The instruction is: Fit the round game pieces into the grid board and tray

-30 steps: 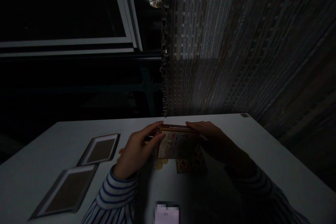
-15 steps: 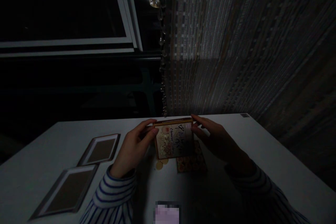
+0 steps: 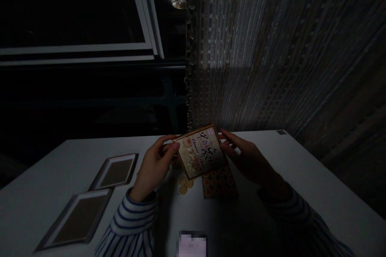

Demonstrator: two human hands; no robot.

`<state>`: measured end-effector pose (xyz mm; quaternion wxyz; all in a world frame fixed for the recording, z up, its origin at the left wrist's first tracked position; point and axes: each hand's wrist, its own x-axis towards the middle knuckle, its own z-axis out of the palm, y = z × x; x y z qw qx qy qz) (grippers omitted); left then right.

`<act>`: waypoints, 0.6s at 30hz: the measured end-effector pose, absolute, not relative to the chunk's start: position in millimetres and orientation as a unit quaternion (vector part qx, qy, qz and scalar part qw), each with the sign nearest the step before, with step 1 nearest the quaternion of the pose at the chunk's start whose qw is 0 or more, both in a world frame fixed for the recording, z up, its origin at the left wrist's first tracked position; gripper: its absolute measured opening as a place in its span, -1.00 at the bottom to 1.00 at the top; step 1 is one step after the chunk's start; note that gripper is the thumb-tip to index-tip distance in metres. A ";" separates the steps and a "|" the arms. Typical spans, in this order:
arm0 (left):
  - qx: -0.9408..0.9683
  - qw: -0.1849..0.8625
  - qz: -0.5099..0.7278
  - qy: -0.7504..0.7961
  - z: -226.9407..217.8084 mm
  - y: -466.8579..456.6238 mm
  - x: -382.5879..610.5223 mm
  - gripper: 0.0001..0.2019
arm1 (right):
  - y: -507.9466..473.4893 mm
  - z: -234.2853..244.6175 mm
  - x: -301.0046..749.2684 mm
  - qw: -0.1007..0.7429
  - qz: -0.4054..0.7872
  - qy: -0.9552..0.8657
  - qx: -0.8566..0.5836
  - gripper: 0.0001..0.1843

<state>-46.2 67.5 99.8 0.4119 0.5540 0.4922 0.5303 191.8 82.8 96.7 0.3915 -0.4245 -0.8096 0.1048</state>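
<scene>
A Chinese chess box [image 3: 197,152], printed with large characters and small round pieces, is tilted above the table with its right side higher. My left hand [image 3: 157,160] grips its left edge, the thumb on the printed face and the fingers behind. At its right edge is my right hand [image 3: 247,160], fingers apart and curved close to the box; whether a fingertip touches cannot be made out. Below the box lie several round wooden pieces [image 3: 183,189]. Beside them a shallow tray [image 3: 205,197] holds rows of round pieces, its far part hidden by the box.
Two shallow open box halves with brown insides, a farther one [image 3: 135,164] and a nearer one [image 3: 87,241], lie on the white table [image 3: 259,221] at left. A pixelated pinkish object [image 3: 192,245] is at the near edge. Behind hang string curtains [image 3: 235,68] beside a dark window.
The box has turned counterclockwise, its right side rising and its left lower corner dropping. It has come out of my right hand's pinch, and more loose pieces show below.
</scene>
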 end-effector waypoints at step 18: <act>0.675 0.361 0.420 0.487 89.0 69.1 -43.3 -0.67 | 83.3 96.7 194.7 0.384 0.057 -0.821 -0.419 -0.59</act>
